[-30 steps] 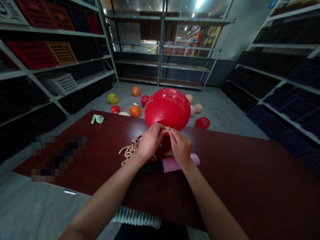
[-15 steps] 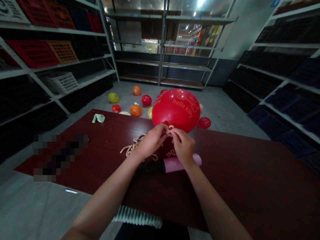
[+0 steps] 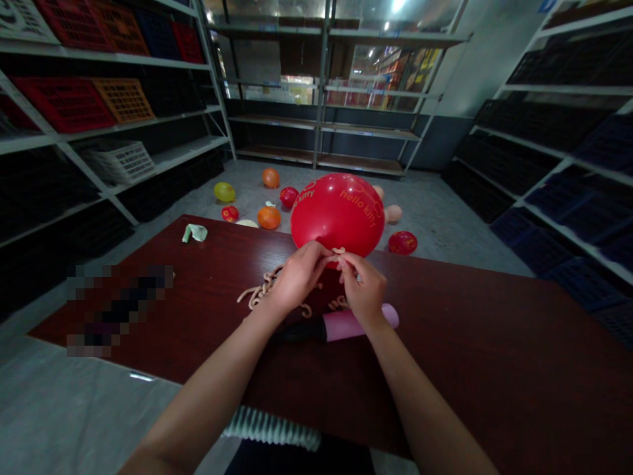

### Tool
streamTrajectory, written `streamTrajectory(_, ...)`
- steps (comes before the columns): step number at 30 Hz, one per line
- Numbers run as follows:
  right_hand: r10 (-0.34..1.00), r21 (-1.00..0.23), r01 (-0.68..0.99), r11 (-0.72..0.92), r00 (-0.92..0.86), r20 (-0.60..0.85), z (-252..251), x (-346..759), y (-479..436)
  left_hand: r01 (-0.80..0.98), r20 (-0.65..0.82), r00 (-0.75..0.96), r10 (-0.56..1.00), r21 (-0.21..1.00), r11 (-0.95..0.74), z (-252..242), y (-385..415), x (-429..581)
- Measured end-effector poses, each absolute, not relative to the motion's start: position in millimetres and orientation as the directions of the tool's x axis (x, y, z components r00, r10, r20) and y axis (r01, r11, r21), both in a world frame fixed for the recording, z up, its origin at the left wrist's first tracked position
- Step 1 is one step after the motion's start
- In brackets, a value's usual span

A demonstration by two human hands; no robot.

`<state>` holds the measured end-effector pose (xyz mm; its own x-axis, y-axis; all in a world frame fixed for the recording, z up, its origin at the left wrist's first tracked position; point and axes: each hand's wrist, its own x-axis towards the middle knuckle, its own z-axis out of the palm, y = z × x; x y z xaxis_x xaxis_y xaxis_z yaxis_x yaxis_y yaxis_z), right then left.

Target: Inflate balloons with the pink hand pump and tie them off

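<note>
Red Hello Kitty balloon (image 3: pixel 337 214): blown up taut and glossy, egg-shaped with gold lettering, above the far edge of the bench (image 3: pixel 469 343), its near end just beyond the fingertips.
Beige curl (image 3: pixel 339 251): thin and rubbery-looking, looped against the balloon's near side.
Left hand (image 3: pixel 299 274): thumb and forefinger drawn together in a pinch on the curl; whether the balloon's neck is in that grip too is hidden.
Right hand (image 3: pixel 363 280): same fine pinch from the other side, remaining fingers folded in, tips meeting the left's.
Step in hand: probably close fingertip work at the balloon's mouth; the next move seems to call for a firm pinch and small, careful turns, as thin rubber could slip.
Beige strands (image 3: pixel 262 290): limp, smooth and tangled, lying on the bench beside and partly behind the left forearm.
Pump (image 3: pixel 346 323): pink cylinder with a black end, lying under the right wrist.
Limp balloon (image 3: pixel 196 232): pale green, wrinkled, near the bench's far left corner.
Floor balloons (image 3: pixel 270 218): round, shiny, orange, red and yellow, scattered on grey concrete beyond.
</note>
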<state>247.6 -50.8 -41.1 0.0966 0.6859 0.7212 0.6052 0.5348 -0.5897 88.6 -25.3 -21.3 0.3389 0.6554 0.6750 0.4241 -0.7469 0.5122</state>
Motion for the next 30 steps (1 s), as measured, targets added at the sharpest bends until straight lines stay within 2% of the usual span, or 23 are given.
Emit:
streamTrajectory(5, 0.695, -0.576, 0.616, 0.538, 0.062, 0.716, -40.5, 246.9, -52.8, 0.42, 0.739, 0.251, 0.625, 0.499, -0.758, -25.3, -27.1, 88.0)
streamTrajectory(9, 0.697, -0.576, 0.603, 0.552, 0.046, 0.716, -38.3, 246.8, -54.8, 0.339, 0.719, 0.215, 0.661, 0.58, -0.741, -20.5, -32.6, 87.5)
streamTrajectory(15, 0.678, -0.527, 0.605, 0.598, -0.031, 0.734, -32.3, 245.3, -57.1, 0.086, 0.661, 0.028, 0.75, 0.746, -0.66, -15.8, -33.2, 92.7)
streamTrajectory(20, 0.676, -0.46, 0.646, 0.609, -0.119, 0.727, -29.7, 243.5, -59.0, -0.111, 0.522, -0.125, 0.844, 0.838, -0.535, -21.6, -22.7, 96.9)
streamTrajectory(22, 0.658, -0.425, 0.667, 0.612, -0.132, 0.741, -30.9, 243.6, -58.6, -0.116, 0.504, -0.111, 0.857, 0.85, -0.514, -23.9, -20.7, 96.5)
streamTrajectory(26, 0.648, -0.424, 0.683, 0.594, -0.093, 0.756, -35.9, 245.0, -56.7, 0.041, 0.566, 0.039, 0.823, 0.822, -0.567, -23.6, -24.4, 94.7)
streamTrajectory(28, 0.651, -0.441, 0.684, 0.581, -0.066, 0.756, -37.7, 245.6, -56.3, 0.054, 0.571, 0.107, 0.814, 0.814, -0.578, -22.1, -26.9, 95.1)
streamTrajectory(30, 0.648, -0.435, 0.686, 0.584, -0.071, 0.758, -38.3, 245.8, -56.3, 0.05, 0.587, 0.101, 0.803, 0.803, -0.594, -21.2, -27.2, 96.4)
